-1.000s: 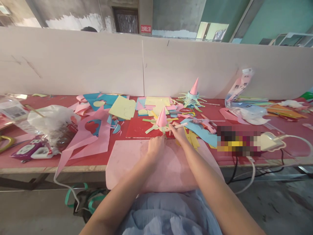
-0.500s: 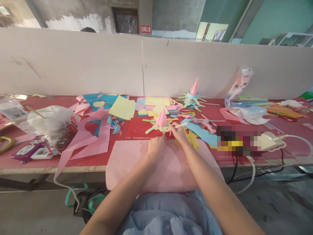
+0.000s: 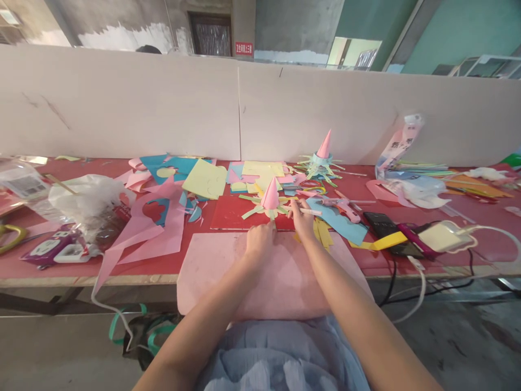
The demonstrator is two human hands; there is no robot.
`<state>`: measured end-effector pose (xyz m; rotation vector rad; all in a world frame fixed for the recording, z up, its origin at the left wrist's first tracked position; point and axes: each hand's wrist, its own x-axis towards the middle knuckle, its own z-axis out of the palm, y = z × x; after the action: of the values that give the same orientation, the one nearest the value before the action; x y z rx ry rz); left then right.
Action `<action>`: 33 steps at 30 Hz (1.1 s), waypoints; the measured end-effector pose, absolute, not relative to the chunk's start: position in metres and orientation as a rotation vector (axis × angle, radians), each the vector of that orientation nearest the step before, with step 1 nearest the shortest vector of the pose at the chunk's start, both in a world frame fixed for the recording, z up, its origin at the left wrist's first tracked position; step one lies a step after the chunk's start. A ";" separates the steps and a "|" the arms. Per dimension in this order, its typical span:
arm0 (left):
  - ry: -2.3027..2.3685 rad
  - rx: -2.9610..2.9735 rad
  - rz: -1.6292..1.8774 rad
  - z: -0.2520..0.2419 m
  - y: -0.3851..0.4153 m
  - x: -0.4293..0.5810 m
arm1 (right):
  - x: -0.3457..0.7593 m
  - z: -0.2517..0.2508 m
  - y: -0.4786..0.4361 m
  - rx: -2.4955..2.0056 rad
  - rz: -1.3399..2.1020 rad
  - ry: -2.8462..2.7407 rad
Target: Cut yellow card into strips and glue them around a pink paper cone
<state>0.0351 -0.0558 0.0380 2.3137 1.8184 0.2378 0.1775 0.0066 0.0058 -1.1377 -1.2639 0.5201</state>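
A pink paper cone [image 3: 270, 195] stands on a base of pale green paper strips, over a red board [image 3: 230, 213]. My left hand [image 3: 260, 239] is closed at the near side of this base, on a green strip [image 3: 272, 222] pointing toward me. Just to its right, my right hand [image 3: 302, 216] holds a thin pale stick, like a pen [image 3: 312, 212], in closed fingers beside the strips. Farther back stands a second cone model [image 3: 323, 146] with a blue ring and green strips.
Cut paper [image 3: 205, 179] lies behind and left of the board. A pink glue gun [image 3: 348, 210], phone [image 3: 382, 228] and cables are on the right; a plastic bag [image 3: 87, 203], purple device [image 3: 51, 248] and yellow-handled scissors [image 3: 14, 239] are left.
My right hand has shifted slightly right, and the stick in it now lies at a different angle. My left hand stays at the base of the cone.
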 end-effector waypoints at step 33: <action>1.863 2.334 0.160 0.023 -0.057 0.042 | 0.175 0.006 0.001 -1.219 0.651 -1.551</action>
<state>0.0416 -0.0571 0.0227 2.3343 1.8626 0.1599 0.1749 0.0008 0.0064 -1.2193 -1.5508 0.6515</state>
